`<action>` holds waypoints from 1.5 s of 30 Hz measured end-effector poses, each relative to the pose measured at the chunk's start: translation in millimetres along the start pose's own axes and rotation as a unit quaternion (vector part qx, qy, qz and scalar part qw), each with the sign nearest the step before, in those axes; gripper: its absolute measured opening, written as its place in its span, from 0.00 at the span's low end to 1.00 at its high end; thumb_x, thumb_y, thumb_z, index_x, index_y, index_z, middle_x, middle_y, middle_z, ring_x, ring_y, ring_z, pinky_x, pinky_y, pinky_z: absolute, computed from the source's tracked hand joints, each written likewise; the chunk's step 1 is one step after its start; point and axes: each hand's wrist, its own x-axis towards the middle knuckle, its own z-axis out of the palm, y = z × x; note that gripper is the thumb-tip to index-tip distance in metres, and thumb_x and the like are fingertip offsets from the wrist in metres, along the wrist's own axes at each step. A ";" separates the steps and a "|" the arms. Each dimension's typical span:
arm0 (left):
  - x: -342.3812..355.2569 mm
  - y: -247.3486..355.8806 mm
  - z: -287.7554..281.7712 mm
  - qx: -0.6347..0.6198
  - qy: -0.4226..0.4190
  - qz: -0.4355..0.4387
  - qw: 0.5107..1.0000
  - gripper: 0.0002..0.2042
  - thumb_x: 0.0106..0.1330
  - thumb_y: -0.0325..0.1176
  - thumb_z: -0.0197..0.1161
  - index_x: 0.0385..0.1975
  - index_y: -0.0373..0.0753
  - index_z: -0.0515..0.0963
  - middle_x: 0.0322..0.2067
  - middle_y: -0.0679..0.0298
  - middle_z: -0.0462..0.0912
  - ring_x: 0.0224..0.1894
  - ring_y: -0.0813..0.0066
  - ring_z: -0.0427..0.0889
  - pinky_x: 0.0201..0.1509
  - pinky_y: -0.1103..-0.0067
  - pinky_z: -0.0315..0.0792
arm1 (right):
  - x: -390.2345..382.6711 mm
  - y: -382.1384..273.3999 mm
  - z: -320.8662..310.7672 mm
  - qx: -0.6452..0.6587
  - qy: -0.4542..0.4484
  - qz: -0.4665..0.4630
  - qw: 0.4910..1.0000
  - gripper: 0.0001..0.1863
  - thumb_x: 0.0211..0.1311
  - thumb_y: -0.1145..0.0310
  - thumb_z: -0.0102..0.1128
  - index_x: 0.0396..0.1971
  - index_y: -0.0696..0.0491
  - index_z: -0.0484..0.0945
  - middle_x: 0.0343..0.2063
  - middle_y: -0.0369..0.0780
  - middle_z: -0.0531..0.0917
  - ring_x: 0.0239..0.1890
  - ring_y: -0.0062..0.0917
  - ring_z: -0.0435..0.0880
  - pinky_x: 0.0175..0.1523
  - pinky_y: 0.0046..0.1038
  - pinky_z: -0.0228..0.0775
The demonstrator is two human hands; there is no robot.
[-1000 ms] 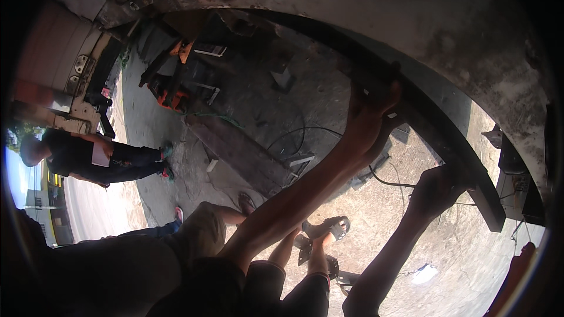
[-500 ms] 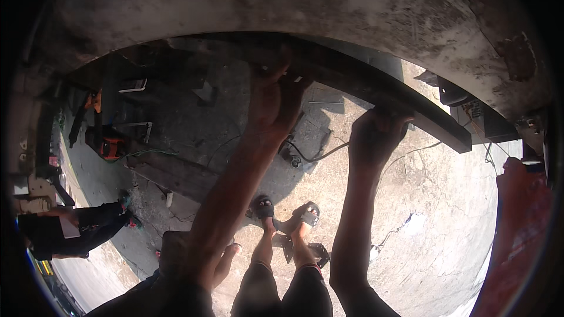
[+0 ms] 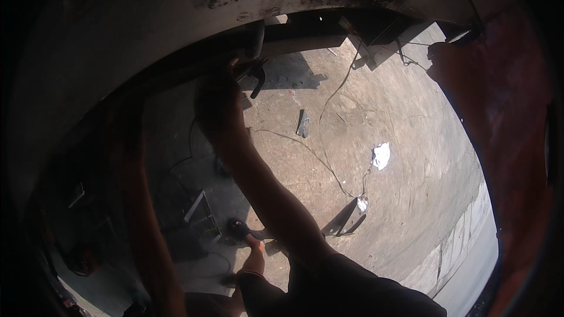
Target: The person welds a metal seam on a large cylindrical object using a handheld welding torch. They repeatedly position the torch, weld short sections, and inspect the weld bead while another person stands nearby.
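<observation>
A long dark metal beam (image 3: 299, 41) runs beneath the stained underside (image 3: 147, 32) of a large structure overhead. My right hand (image 3: 217, 103) reaches up to it, fingers curled at its edge. Farther left, my left hand (image 3: 123, 120) is also raised toward the beam, in deep shadow with its fingers lost in the dark. Just right of my right hand, a dark curved piece (image 3: 257, 82) hangs below the beam; what it is, I cannot make out.
At the right, a co-worker's arm (image 3: 452, 76) in red reaches up. On the concrete floor (image 3: 405, 211) lie cables, an angled metal plate (image 3: 346, 217), a white scrap (image 3: 380, 155) and a light metal frame (image 3: 197, 211). My sandaled foot (image 3: 239, 229) shows below.
The view has swung toward the right. Both my arms now appear farther left, still raised to the beam; the standing person at left is out of sight and more of the red-sleeved co-worker shows.
</observation>
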 end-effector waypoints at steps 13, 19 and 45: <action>27.0 -5.0 39.6 0.686 0.142 0.143 0.700 0.28 0.66 0.42 0.63 0.61 0.32 0.66 0.63 0.50 0.66 0.63 0.55 0.68 0.69 0.63 0.61 | 35.4 -9.4 19.6 0.605 0.082 0.270 0.744 0.15 0.73 0.54 0.45 0.41 0.48 0.75 0.27 0.29 0.73 0.24 0.11 0.70 0.25 0.17 0.61; 27.2 9.6 27.1 0.059 0.147 0.076 0.985 0.29 0.69 0.42 0.58 0.66 0.34 0.60 0.67 0.50 0.58 0.70 0.49 0.55 0.74 0.50 0.47 | 38.1 -16.5 19.9 0.614 0.077 0.255 0.743 0.20 0.70 0.46 0.49 0.43 0.48 0.74 0.28 0.29 0.73 0.24 0.10 0.70 0.25 0.16 0.60; 33.9 1.7 40.4 -0.185 -0.004 -0.054 0.981 0.25 0.72 0.35 0.52 0.65 0.28 0.59 0.68 0.45 0.55 0.70 0.49 0.54 0.75 0.54 0.47 | 34.7 20.5 26.7 0.562 -0.025 0.167 0.809 0.19 0.74 0.71 0.40 0.61 0.58 0.60 0.58 0.45 0.69 0.62 0.30 0.67 0.66 0.29 0.58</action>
